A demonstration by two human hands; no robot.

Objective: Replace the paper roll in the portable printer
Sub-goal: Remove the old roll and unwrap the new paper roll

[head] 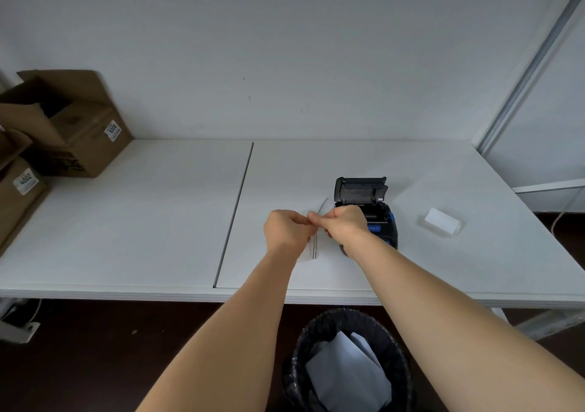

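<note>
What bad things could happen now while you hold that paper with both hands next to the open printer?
The paper strip is pinched between the left hand and the right hand, so pulling hard might tear it unevenly.

The right arm lies just in front of the printer, whose lid stands open; a bump could shove it or knock the lid shut.

The strip hangs close to the table's front edge, above the bin, so if dropped it might fall in.
</note>
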